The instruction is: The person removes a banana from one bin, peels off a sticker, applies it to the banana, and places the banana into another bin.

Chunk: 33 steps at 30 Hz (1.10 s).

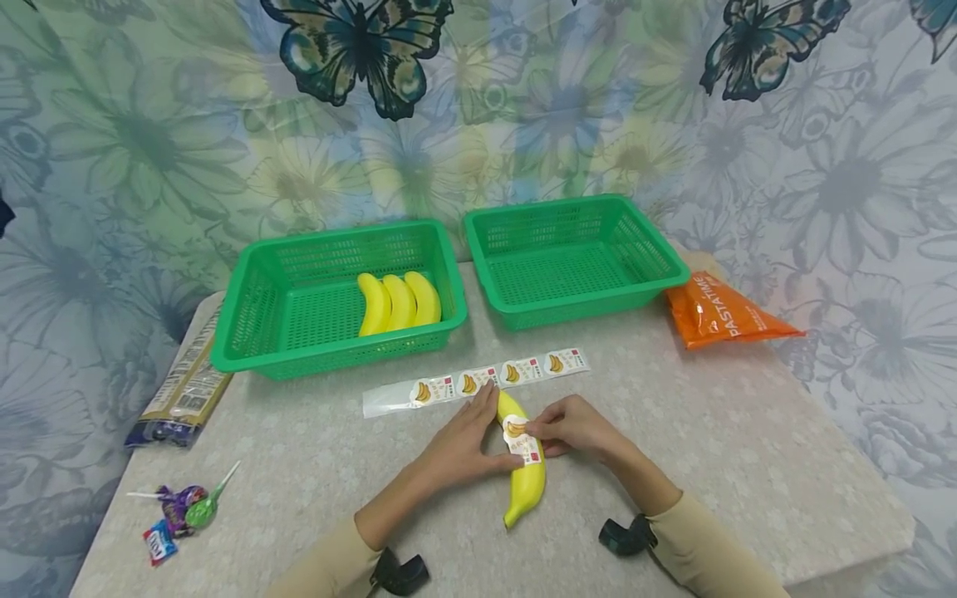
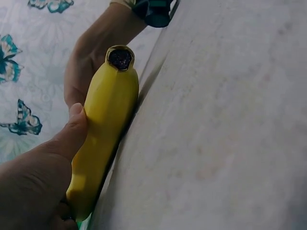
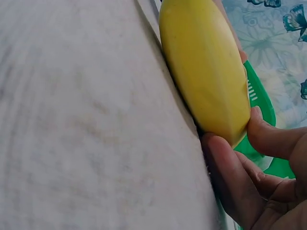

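Note:
A yellow banana [image 1: 529, 488] lies on the table with its stem toward me. A white sticker label [image 1: 525, 447] with a picture of bananas sits along its upper side. My left hand [image 1: 462, 442] holds the banana from the left; in the left wrist view its thumb [image 2: 74, 129] rests along the side. From the right, my right hand [image 1: 574, 425] has its thumb at the label's edge. The right wrist view shows that thumb [image 3: 268, 136] and the forefinger [image 3: 228, 160] on either side of the banana's end. The label's face is hidden in both wrist views.
Beyond my hands lies a strip of labels [image 1: 429, 390]. Behind it stand a green basket [image 1: 336, 359] with several bananas [image 1: 399, 303] and a second green basket [image 1: 568, 312]. An orange bag [image 1: 718, 311] lies right; a clear-and-gold packet [image 1: 183, 390] and candies [image 1: 179, 511] lie left.

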Motion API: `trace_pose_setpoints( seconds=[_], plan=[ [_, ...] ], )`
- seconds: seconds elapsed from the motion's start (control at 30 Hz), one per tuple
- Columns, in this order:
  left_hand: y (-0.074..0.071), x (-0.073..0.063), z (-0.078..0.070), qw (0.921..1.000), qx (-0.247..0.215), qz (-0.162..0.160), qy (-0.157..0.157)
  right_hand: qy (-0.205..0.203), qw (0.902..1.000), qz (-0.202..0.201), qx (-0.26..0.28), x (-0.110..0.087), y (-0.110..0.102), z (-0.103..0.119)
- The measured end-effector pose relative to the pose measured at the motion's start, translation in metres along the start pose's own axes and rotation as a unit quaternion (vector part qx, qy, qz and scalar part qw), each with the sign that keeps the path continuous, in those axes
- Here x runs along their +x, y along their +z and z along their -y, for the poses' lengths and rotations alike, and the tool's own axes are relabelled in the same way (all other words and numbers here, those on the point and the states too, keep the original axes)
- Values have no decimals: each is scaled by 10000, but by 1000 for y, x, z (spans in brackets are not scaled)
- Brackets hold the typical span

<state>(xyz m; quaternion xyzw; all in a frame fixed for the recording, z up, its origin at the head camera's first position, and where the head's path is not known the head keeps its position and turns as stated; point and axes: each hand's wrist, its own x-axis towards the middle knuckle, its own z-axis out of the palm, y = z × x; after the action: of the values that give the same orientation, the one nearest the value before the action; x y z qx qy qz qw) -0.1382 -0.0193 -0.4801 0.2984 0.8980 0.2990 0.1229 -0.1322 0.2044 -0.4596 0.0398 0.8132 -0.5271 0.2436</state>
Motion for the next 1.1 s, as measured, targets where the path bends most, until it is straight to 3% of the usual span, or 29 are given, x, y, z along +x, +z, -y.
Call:
trace_pose_setpoints(
  seconds=[0.27,0.63,0.8,0.97,1.1],
  plan=[
    [-1,5,-2,9995,-278,-32,-176,180,9990,-296,286,4,1,-4],
    [-1,13,-4,9958,101,-869,-258,42,9976,-235,643,7,1,-5],
    [1,15,-2,9909,371,-1294,-27,-32,9976,-201,668,7,1,-6],
    [3,17,0,9785,931,-1798,399,-86,9971,-150,739,8,0,-7],
    [3,18,2,9724,1214,-1930,500,-115,9976,-124,670,8,-1,-8]
  ],
)
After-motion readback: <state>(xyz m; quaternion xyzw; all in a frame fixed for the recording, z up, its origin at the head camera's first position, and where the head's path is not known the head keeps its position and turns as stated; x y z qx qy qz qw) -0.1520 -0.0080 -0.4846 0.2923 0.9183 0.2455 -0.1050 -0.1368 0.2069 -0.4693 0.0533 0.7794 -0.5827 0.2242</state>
